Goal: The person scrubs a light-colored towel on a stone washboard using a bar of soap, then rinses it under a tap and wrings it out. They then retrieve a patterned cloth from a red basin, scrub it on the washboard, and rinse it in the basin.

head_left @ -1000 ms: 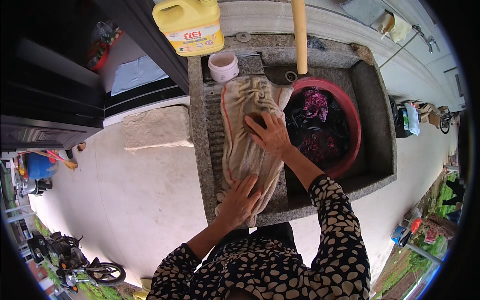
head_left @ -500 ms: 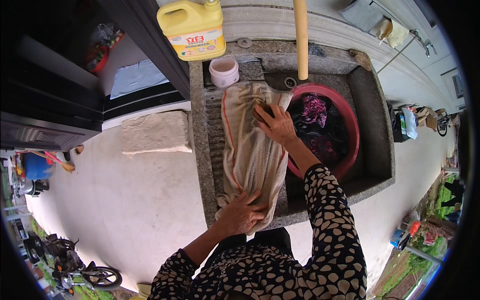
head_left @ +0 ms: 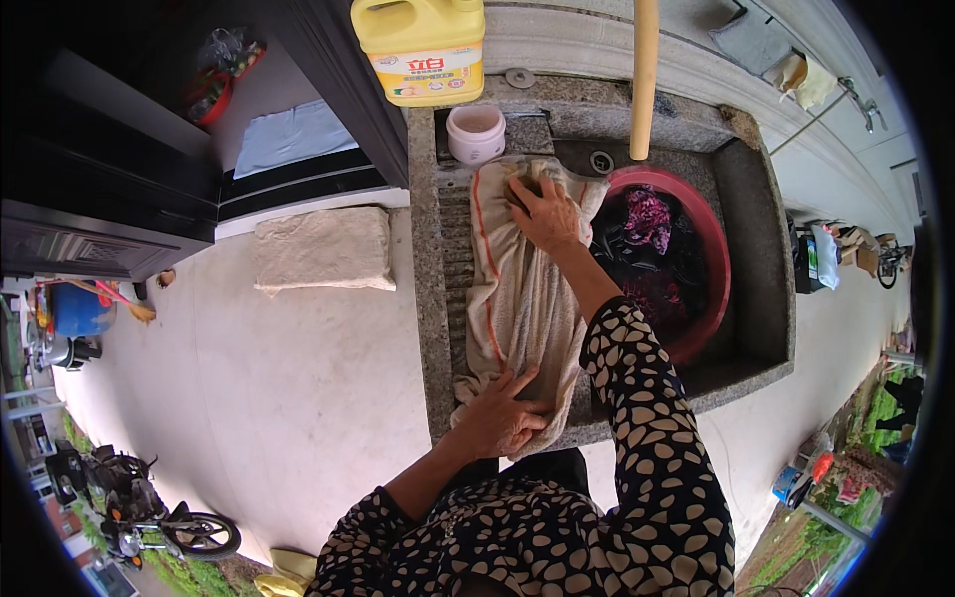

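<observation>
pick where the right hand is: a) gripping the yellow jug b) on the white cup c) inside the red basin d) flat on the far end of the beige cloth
d: the right hand presses flat on the far end of the beige cloth lying on the stone washboard, beside the red basin, while the left hand holds down the near end.

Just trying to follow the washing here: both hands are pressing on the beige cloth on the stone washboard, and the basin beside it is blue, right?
Not quite. The head view shows the basin is red, not blue. The rest holds: the left hand and right hand both press on the beige cloth on the stone washboard.
</observation>
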`<state>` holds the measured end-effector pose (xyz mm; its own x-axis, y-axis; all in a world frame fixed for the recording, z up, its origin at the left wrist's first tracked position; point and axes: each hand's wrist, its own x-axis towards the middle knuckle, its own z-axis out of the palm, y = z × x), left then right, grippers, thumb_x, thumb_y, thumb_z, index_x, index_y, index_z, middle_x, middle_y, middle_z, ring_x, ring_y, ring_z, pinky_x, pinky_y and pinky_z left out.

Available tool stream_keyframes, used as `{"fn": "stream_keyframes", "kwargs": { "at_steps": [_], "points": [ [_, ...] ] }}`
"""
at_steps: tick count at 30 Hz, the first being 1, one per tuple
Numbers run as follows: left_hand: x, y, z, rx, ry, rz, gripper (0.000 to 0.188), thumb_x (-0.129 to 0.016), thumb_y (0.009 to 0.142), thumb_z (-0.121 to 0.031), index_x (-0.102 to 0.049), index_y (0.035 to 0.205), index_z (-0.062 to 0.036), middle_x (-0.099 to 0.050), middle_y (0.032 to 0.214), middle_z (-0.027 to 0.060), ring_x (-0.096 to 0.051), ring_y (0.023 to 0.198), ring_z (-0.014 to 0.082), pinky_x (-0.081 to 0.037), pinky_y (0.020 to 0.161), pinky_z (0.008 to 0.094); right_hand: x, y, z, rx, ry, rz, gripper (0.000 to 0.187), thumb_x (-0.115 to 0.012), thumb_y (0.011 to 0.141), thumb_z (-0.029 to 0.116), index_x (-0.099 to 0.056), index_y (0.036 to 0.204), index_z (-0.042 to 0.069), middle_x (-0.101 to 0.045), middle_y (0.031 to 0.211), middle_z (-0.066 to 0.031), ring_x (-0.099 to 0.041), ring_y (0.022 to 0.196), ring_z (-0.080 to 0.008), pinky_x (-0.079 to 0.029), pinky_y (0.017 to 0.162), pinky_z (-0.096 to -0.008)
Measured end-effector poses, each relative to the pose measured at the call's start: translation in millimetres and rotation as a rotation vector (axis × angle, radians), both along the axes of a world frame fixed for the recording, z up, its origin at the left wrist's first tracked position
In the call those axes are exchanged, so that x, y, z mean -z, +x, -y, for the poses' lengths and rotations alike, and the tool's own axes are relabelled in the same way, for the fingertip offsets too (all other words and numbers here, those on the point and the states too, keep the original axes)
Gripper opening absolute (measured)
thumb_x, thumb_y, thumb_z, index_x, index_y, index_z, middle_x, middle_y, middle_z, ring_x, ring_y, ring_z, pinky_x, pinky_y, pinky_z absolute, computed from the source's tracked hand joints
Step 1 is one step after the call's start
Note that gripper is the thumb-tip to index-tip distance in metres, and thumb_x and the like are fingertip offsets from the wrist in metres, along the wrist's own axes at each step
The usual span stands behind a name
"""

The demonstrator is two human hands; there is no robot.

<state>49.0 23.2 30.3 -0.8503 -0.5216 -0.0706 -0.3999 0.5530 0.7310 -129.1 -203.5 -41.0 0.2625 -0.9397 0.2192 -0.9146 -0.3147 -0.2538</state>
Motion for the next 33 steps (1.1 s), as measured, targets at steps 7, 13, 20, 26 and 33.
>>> {"fn": "stream_keyframes", "kwargs": {
  "at_steps": [7, 13, 20, 26, 33],
  "points": [
    [5.6, 13.3, -4.1, -0.041, 0.063, 0.026, 0.024, -0.060, 0.081, -0.018, -0.073, 0.100, -0.0219, -0.059, 0.127, -0.0093, -0.028, 0.139, 0.0292, -0.020, 0.114, 0.0522, -31.9, 47.7, -118.9, -0.521, -0.022, 0.164, 0.051, -0.067, 0.081, 0.032, -0.054, 0.131, 0.031, -0.048, 0.119, -0.0126, -0.056, 0.099, -0.0341, -0.049, 0.082, -0.0467],
    [5.0, 1.4, -5.5, -0.066, 0.017, 0.040, 0.022, -0.059, 0.081, -0.019, -0.073, 0.097, -0.0263, -0.062, 0.120, -0.0100, -0.032, 0.136, 0.0279, -0.019, 0.114, 0.0513, 2.0, 39.1, -14.6, -0.203, -0.156, 0.056, 0.049, -0.070, 0.081, 0.030, -0.056, 0.128, 0.026, -0.050, 0.111, -0.0118, -0.053, 0.102, -0.0319, -0.050, 0.074, -0.0461],
    [11.3, 14.3, -12.3, -0.210, 0.207, 0.019, 0.027, -0.060, 0.080, -0.019, -0.072, 0.104, -0.0227, -0.061, 0.125, -0.0104, -0.031, 0.137, 0.0300, -0.032, 0.109, 0.0437, -21.3, 51.3, -104.6, -0.540, -0.048, 0.153, 0.056, -0.068, 0.084, 0.029, -0.049, 0.137, 0.030, -0.048, 0.120, -0.0130, -0.055, 0.098, -0.0339, -0.048, 0.082, -0.0473],
    [3.3, 4.4, -7.4, -0.150, 0.117, 0.012, 0.029, -0.062, 0.079, -0.019, -0.072, 0.107, -0.0210, -0.060, 0.127, -0.0100, -0.035, 0.135, 0.0327, -0.040, 0.105, 0.0400, -5.2, 9.2, -43.2, -0.232, -0.152, 0.094, 0.054, -0.067, 0.084, 0.026, -0.049, 0.135, 0.028, -0.047, 0.117, -0.0143, -0.053, 0.100, -0.0341, -0.048, 0.080, -0.0479],
    [7.3, 5.3, -10.2, -0.534, 0.028, -0.144, 0.055, -0.074, 0.072, -0.019, -0.055, 0.122, -0.0094, -0.053, 0.123, 0.0113, -0.044, 0.123, 0.0359, -0.043, 0.096, 0.0441, -14.3, 12.1, -79.3, -0.085, -0.111, 0.376, 0.054, -0.071, 0.078, 0.021, -0.056, 0.130, 0.025, -0.051, 0.110, -0.0140, -0.053, 0.102, -0.0360, -0.048, 0.079, -0.0472]
  ]
}}
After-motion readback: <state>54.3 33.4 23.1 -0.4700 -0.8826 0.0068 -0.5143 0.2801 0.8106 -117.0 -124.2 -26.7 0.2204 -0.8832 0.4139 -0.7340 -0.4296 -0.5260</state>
